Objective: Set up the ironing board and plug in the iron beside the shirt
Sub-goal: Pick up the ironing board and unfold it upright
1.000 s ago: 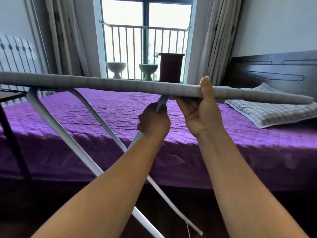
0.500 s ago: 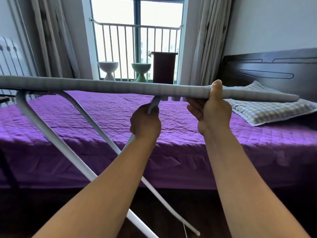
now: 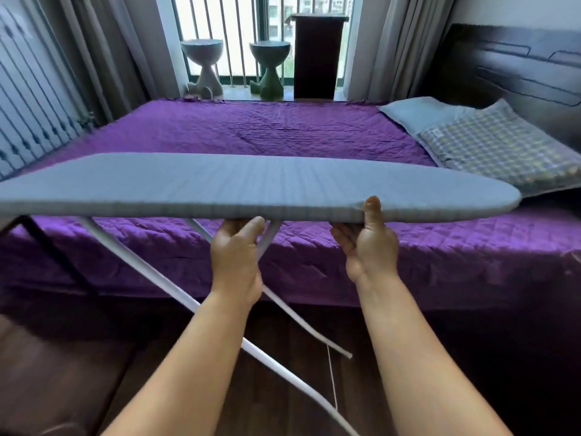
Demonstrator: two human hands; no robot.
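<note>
The grey-blue ironing board (image 3: 245,184) lies level across the view in front of the bed, its pointed end to the right. White metal legs (image 3: 163,284) cross beneath it and reach the dark floor. My left hand (image 3: 235,256) is under the board's near edge, wrapped around the upper end of a white leg. My right hand (image 3: 367,240) grips the board's near edge, thumb on top and fingers underneath. No iron and no shirt are in view.
A bed with a purple quilt (image 3: 267,130) stands right behind the board, with a checked pillow (image 3: 496,146) at the right. Two stools (image 3: 204,67) and a dark stand (image 3: 317,55) are by the window. A thin cord (image 3: 331,379) hangs near the legs.
The board now sits lower in my view, so its top surface shows instead of only its edge. My left hand has slid up the leg. My right hand holds the same edge.
</note>
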